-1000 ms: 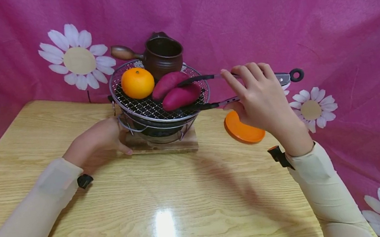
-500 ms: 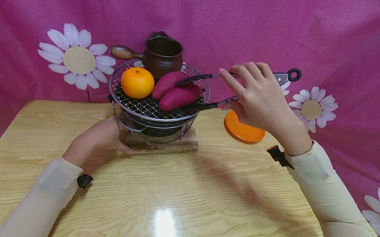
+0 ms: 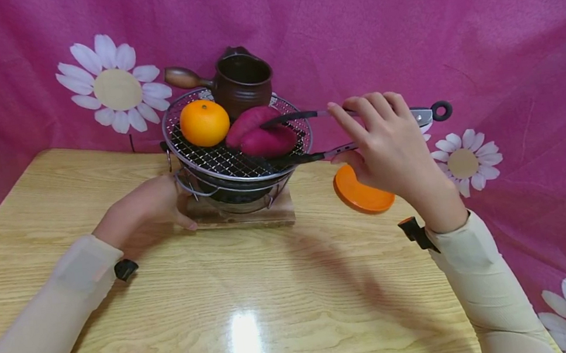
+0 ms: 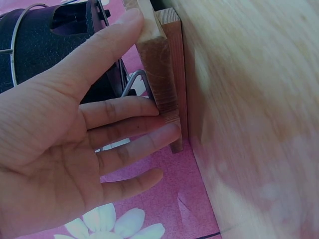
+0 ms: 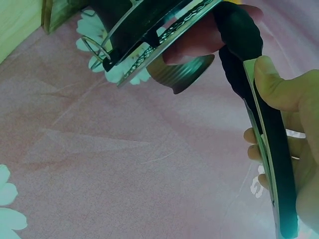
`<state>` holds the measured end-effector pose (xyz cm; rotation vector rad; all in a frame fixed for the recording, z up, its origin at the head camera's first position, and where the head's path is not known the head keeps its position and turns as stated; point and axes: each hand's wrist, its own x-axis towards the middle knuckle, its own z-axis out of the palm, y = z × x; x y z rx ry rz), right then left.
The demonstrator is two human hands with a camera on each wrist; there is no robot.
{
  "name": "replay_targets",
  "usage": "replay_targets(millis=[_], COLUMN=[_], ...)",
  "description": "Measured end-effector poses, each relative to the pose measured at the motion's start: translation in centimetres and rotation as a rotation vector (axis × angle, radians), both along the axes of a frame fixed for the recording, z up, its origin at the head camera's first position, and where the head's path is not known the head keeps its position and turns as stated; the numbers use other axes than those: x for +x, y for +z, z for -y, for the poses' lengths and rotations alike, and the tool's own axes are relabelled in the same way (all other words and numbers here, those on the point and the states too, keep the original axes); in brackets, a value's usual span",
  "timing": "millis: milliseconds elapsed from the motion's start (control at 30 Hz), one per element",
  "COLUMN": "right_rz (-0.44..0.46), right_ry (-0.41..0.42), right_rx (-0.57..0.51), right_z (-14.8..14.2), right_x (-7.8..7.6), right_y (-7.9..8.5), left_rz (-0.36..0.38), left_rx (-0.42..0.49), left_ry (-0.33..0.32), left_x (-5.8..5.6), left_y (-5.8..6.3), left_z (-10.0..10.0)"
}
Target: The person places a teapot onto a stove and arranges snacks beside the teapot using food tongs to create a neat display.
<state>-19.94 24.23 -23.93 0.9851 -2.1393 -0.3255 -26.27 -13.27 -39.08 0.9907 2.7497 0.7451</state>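
Observation:
My right hand [image 3: 387,146] grips black-tipped kitchen tongs [image 3: 340,149] over the right side of the round wire grill [image 3: 214,161]. The tongs' tips straddle the front purple sweet potato [image 3: 269,143], one tip behind it and one in front. A second sweet potato [image 3: 250,123] lies right behind, partly covered. Down at the grill's left, my left hand [image 3: 151,204] touches the wooden board [image 3: 246,221] under the stove [image 3: 234,194]. In the left wrist view its thumb rests on the board's edge [image 4: 157,64], and the extended fingers reach its side.
An orange mandarin [image 3: 204,123] sits on the grill's left, before a dark brown side-handled clay pot [image 3: 242,81]. An orange plate [image 3: 364,190] lies on the wooden table [image 3: 200,322] below my right hand. A pink flowered cloth [image 3: 349,27] hangs close behind.
The tongs have shifted slightly left and then back right. The front sweet potato has moved and turned a little between their tips. My left hand has stayed at the board.

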Motion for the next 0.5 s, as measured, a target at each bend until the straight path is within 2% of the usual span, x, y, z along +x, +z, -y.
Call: replay_targets(millis=[500], right_rz=[0.000], right_ry=[0.014], right_rx=[0.009], right_z=[0.44], right_x=[0.13], right_y=[-0.04], left_rz=[-0.011], left_rx=[-0.015], left_ry=[0.013], left_x=[0.11], left_y=[0.08], left_z=[0.01])
